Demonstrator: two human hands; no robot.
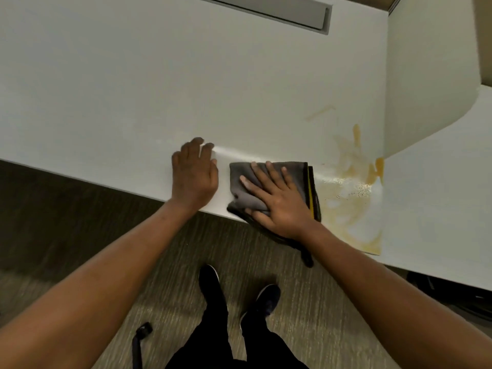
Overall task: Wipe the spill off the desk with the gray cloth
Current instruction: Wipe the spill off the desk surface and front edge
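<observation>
A folded gray cloth (241, 182) with a yellow-edged underside lies at the front edge of the white desk (133, 89), partly hanging over it. My right hand (277, 201) presses flat on the cloth with fingers spread. My left hand (194, 174) rests flat on the bare desk just left of the cloth, holding nothing. An orange-brown smeared spill (351, 182) spreads on the desk right of the cloth, reaching the front edge and the seam with the side desk.
A white partition (426, 75) stands at the right, with a second desk surface (439, 209) beyond the seam. A gray cable slot (279, 12) runs along the desk's back. Below are carpet, my shoes (266, 296) and a black chair part (141, 339).
</observation>
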